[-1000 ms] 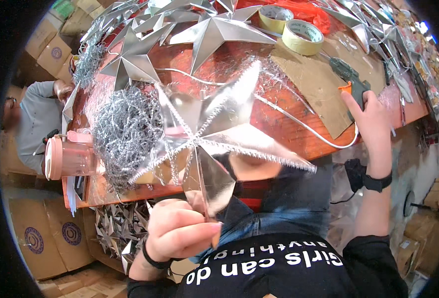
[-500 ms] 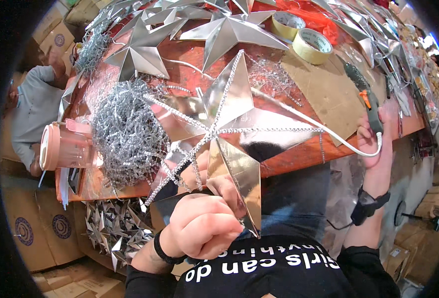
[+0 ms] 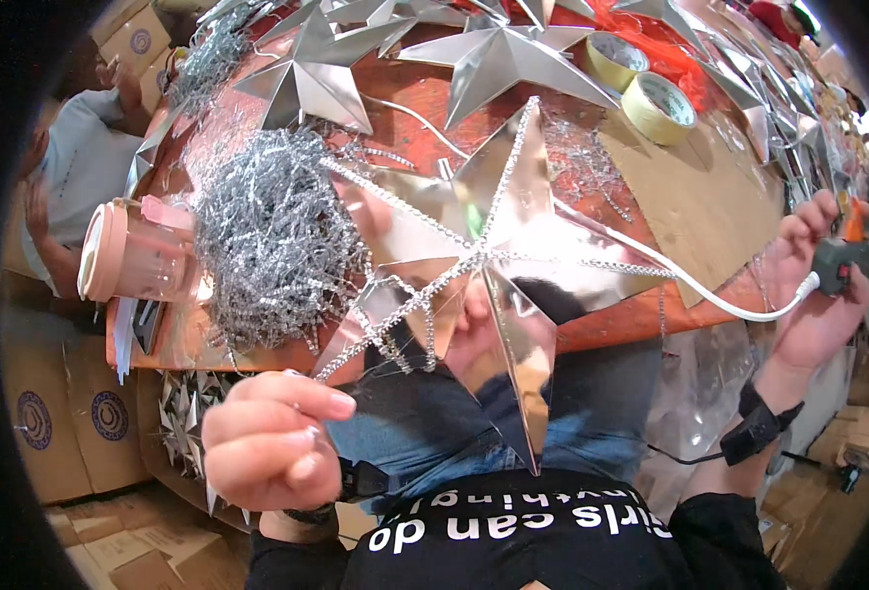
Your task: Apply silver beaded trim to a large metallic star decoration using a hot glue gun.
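While the silver five-pointed star (image 3: 501, 285) sits mid-frame, four ridges lined with silver braid (image 3: 592, 263), we judge the step to be fixing trim with glue. Our right hand (image 3: 816, 320), far right, grips the glue gun (image 3: 832, 264); our left hand (image 3: 272, 442), lower left, has fingers curled by the lower-left point, pinching or not we cannot tell. Lower ridge looks bare; next move probably calls for glue there, then braid.

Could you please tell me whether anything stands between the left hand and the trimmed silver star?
Nothing visible blocks it: the left hand is right by the lower-left point of the silver star, though whether they touch is unclear. The tinsel pile lies beyond, off that path.
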The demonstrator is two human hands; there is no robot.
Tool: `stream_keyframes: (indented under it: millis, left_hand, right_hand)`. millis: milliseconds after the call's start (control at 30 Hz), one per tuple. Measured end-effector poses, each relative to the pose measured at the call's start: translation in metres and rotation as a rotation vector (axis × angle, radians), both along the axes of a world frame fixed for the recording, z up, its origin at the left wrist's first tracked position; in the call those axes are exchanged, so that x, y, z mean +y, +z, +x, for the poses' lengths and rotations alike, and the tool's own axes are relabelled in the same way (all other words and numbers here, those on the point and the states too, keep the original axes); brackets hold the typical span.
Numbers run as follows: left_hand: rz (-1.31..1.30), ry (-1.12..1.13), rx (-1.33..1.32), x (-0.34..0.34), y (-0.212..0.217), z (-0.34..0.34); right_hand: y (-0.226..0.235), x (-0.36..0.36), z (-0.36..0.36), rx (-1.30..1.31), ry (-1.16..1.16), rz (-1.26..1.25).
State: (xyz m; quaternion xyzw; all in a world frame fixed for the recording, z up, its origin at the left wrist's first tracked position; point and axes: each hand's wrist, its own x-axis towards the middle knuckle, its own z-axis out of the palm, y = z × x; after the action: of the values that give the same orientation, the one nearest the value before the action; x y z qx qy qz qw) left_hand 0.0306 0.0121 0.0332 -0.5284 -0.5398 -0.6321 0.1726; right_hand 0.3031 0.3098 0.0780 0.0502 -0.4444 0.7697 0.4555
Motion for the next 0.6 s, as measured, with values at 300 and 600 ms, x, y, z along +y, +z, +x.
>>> stream_keyframes:
  millis: [300, 600]
  left_hand:
    - [-0.149, 0.065, -0.046, -0.003, -0.003, -0.016]
    - [-0.277, -0.115, -0.095, 0.002, -0.005, -0.015]
  right_hand:
    - [0.03, -0.024, -0.009, -0.603, -0.517, 0.616]
    - [0.022, -0.026, -0.037, -0.484, -0.271, 1.128]
